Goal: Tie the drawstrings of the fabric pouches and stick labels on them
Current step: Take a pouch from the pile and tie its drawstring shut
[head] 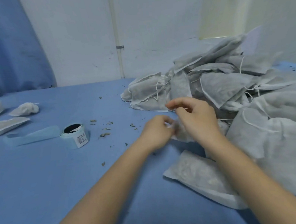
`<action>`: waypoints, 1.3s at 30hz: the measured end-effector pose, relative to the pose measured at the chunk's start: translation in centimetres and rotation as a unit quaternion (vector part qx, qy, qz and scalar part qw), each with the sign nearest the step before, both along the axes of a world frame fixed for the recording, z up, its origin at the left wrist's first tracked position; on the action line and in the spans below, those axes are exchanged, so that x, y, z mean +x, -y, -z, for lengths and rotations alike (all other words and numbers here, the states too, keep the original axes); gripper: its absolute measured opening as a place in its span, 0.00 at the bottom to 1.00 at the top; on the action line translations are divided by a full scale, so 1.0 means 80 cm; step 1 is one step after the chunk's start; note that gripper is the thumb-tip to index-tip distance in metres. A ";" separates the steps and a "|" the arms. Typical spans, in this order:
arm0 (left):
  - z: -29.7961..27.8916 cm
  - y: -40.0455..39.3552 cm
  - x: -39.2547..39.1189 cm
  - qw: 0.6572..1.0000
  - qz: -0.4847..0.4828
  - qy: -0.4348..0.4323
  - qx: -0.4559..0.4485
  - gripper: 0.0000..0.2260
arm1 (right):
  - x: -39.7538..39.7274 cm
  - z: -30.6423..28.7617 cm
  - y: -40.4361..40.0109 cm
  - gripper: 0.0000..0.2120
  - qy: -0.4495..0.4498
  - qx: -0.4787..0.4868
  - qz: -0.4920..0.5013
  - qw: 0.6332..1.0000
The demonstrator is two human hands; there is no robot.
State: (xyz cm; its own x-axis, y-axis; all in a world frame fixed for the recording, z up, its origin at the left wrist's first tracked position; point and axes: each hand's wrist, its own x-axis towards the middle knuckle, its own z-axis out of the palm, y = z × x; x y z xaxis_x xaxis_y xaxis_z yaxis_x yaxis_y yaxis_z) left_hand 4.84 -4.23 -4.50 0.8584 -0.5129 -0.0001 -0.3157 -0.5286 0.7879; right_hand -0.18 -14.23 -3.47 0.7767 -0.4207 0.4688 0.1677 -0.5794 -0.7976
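A grey-white fabric pouch (199,174) lies on the blue table under my right forearm, its gathered neck (180,132) up between my hands. My left hand (157,132) pinches the neck from the left with curled fingers. From the right, my right hand (194,115) has its fingers curled over the neck; the drawstring itself is too blurred to make out. A roll of labels (76,135) on pale blue backing stands at centre left, its loose strip (33,136) trailing to the left.
A large heap of untied pouches (229,85) fills the right side of the table. Several pouches (23,109) lie at the far left. Dried herb bits (105,132) are scattered mid-table. A white wall and a blue curtain (7,43) stand behind.
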 end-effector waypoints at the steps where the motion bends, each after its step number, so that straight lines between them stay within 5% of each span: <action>1: -0.001 -0.017 0.004 1.000 -0.009 0.002 -0.013 0.07 | 0.000 -0.001 -0.001 0.17 -0.007 -0.044 -0.003 0.999; 7: -0.008 -0.123 0.020 0.996 -0.068 0.021 -0.059 0.11 | 0.028 0.000 -0.030 0.14 -0.052 -0.200 -0.056 0.977; 14: 0.000 -0.191 0.036 0.986 -0.135 0.063 -0.069 0.14 | 0.066 0.014 -0.075 0.15 -0.172 -0.085 -0.128 0.973; 22: 0.023 -0.194 0.045 0.974 -0.181 0.124 -0.059 0.19 | 0.073 0.041 -0.080 0.05 -0.160 -0.066 -0.102 0.980; 28: 0.017 -0.179 0.028 0.961 -0.138 0.240 0.021 0.15 | 0.073 0.040 -0.086 0.06 -0.071 0.198 -0.161 0.964; 32: -0.002 -0.155 0.025 0.991 -0.052 0.126 -0.018 0.29 | 0.063 0.027 -0.089 0.04 -0.036 0.333 -0.274 0.901; 37: 0.004 -0.137 0.031 0.992 -0.030 0.122 0.021 0.09 | 0.060 0.017 -0.080 0.07 -0.030 0.390 -0.265 0.881; 39: 0.010 -0.141 0.032 0.986 -0.048 0.157 0.007 0.11 | 0.064 0.016 -0.072 0.09 -0.048 0.398 -0.213 0.891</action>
